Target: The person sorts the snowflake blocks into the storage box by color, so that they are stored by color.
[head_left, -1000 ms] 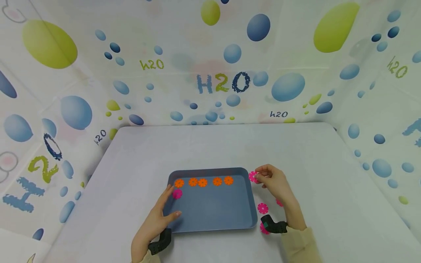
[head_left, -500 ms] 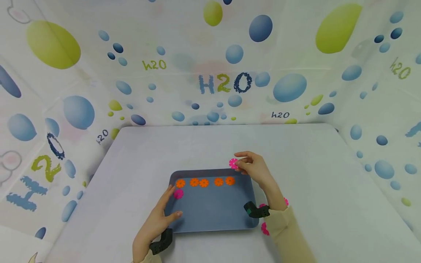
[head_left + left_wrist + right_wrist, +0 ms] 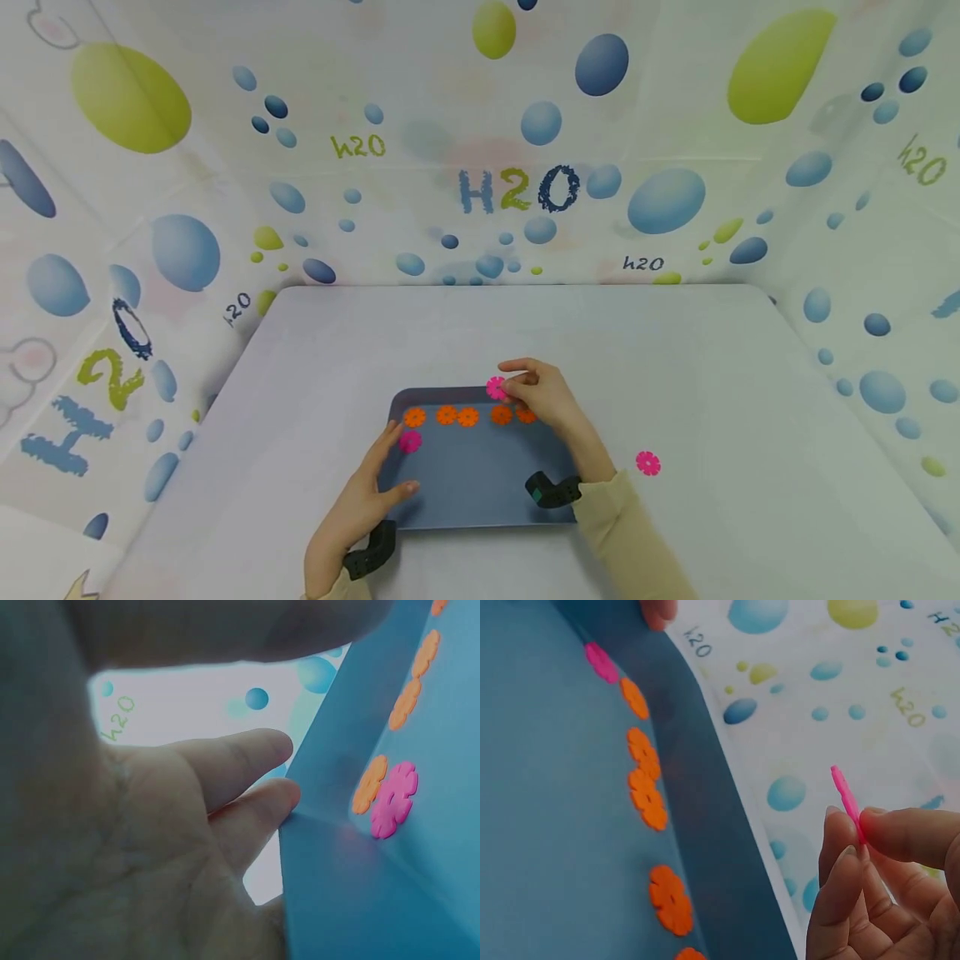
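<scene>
My right hand (image 3: pixel 546 398) pinches a pink notched disc (image 3: pixel 496 387) over the far rim of the blue-grey tray (image 3: pixel 480 492). The right wrist view shows that disc (image 3: pixel 845 796) edge-on between thumb and fingertips. Several orange discs (image 3: pixel 468 417) lie in a row along the tray's far side, two of them partly behind my right hand. One pink disc (image 3: pixel 410 442) rests in the tray below the leftmost orange one. My left hand (image 3: pixel 360 492) lies at the tray's left edge, fingers extended; in the left wrist view its fingertips touch the tray's wall (image 3: pixel 330 772).
Another pink disc (image 3: pixel 648 463) lies on the white table (image 3: pixel 750 400) to the right of the tray. My right forearm and sleeve (image 3: pixel 630 533) cross the tray's right side. A patterned cloth (image 3: pixel 420 200) stands behind the table.
My right hand has carried its pink disc leftward from beside the tray's right corner to the far rim. Its forearm now hides the nearer loose pink discs. My left hand has stayed at the tray.
</scene>
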Demonstrator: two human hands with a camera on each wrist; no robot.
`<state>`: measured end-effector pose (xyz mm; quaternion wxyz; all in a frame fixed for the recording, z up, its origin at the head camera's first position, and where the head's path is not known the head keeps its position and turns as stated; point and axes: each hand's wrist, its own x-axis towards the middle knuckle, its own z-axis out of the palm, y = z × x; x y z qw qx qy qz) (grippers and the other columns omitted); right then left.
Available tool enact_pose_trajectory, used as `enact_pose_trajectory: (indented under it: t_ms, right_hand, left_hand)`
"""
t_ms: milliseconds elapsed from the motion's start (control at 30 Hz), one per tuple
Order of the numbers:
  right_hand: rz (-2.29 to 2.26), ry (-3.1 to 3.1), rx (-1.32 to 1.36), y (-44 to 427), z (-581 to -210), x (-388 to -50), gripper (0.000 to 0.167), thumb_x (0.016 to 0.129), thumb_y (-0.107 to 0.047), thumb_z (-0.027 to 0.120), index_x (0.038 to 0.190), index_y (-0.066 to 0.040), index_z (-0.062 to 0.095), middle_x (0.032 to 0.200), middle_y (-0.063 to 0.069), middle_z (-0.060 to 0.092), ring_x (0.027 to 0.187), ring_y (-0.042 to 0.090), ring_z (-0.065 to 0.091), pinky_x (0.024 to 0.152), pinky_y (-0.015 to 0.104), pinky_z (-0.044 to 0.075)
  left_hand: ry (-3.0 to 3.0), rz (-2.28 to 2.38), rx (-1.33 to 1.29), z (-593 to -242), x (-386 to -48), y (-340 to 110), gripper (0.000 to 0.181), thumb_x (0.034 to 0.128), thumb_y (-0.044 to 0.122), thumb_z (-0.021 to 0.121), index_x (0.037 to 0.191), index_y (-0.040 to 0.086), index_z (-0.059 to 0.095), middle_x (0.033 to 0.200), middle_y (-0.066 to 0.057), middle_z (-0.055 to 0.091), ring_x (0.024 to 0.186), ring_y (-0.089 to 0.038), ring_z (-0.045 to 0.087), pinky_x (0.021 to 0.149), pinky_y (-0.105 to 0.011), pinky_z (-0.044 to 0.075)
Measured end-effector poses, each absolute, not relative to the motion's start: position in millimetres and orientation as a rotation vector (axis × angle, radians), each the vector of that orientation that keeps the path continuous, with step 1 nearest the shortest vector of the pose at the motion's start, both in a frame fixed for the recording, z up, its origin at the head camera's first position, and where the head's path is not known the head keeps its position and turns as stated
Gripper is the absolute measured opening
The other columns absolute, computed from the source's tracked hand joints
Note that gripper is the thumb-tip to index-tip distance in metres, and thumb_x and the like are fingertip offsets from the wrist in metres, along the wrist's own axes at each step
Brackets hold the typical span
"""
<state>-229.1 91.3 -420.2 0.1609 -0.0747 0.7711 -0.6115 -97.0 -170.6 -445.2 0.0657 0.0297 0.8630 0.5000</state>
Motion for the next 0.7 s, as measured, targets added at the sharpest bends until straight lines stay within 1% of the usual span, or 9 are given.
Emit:
enact_pose_trajectory:
  t_ms: [67, 167, 300, 433, 700]
  right_hand:
    - [-1.754, 2.199, -0.191, 85.8, -421.4, -227.8, 0.034, 0.093, -0.006, 0.062, 0.126, 0.002, 0.060, 0.093, 0.018, 0.071, 0.072, 0.022, 0.065, 0.068, 0.031, 0.056]
    - [-1.743, 2.207, -0.174, 75.6, -423.8, -224.8, 0.033, 0.093, -0.007, 0.063, 0.124, 0.001, 0.061, 0.091, 0.016, 0.071, 0.074, 0.028, 0.066, 0.068, 0.032, 0.057]
    - [-1.690, 2.229, -0.191, 60.0, -429.3, -219.3, 0.031, 0.092, -0.008, 0.064, 0.122, -0.002, 0.063, 0.088, 0.016, 0.072, 0.075, 0.033, 0.067, 0.064, 0.032, 0.056]
    - [-1.635, 2.243, -0.190, 46.3, -437.6, -213.8, 0.028, 0.090, -0.009, 0.066, 0.118, -0.005, 0.065, 0.087, 0.014, 0.073, 0.075, 0.029, 0.071, 0.065, 0.032, 0.058]
    - [-1.558, 2.218, -0.215, 28.9, -447.2, -207.3, 0.018, 0.087, -0.008, 0.071, 0.103, -0.002, 0.065, 0.076, 0.010, 0.073, 0.064, 0.019, 0.069, 0.060, 0.030, 0.058]
  left_hand:
    - [2.607, 1.507, 0.086, -444.7, -96.8, -170.3, 0.083, 0.0853, 0.018, 0.073, 0.152, 0.002, 0.026, 0.161, -0.023, 0.013, 0.146, -0.049, 0.012, 0.111, -0.070, 0.019]
    - [2.606, 1.502, 0.079, -444.0, -96.4, -169.9, 0.083, 0.0852, 0.018, 0.073, 0.152, 0.002, 0.026, 0.161, -0.022, 0.013, 0.146, -0.049, 0.012, 0.111, -0.070, 0.019]
    - [2.608, 1.491, 0.070, -444.1, -95.9, -169.8, 0.083, 0.0852, 0.018, 0.073, 0.152, 0.003, 0.027, 0.161, -0.022, 0.014, 0.146, -0.049, 0.012, 0.111, -0.070, 0.019]
    - [2.599, 1.493, 0.064, -443.8, -95.3, -169.3, 0.083, 0.0854, 0.017, 0.073, 0.152, 0.003, 0.026, 0.161, -0.022, 0.013, 0.146, -0.048, 0.012, 0.111, -0.070, 0.019]
    - [2.582, 1.492, 0.056, -441.1, -95.7, -169.6, 0.082, 0.0863, 0.016, 0.072, 0.153, 0.004, 0.025, 0.162, -0.021, 0.011, 0.147, -0.047, 0.011, 0.112, -0.069, 0.018]
